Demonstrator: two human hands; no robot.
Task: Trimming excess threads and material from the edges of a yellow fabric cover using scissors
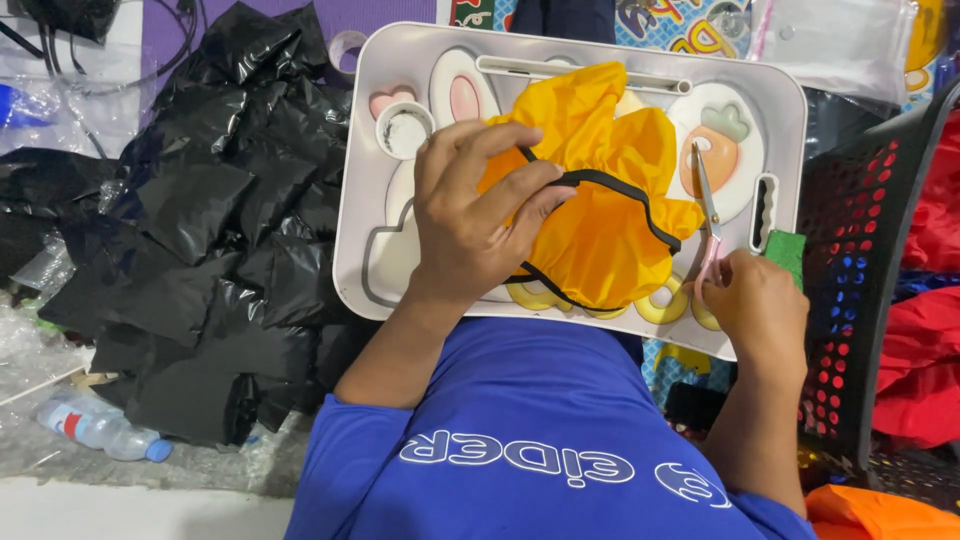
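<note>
Yellow cloth [600,215] with a black elastic band [610,185] lies crumpled on the white lap tray [560,50], under the left hand [470,225], whose fingers [520,175] press down spread, pinching the band. The right hand [755,305] is closed on small scissors [708,215] (pink handles), blades pointing away from the body, just right of the cloth.
</note>
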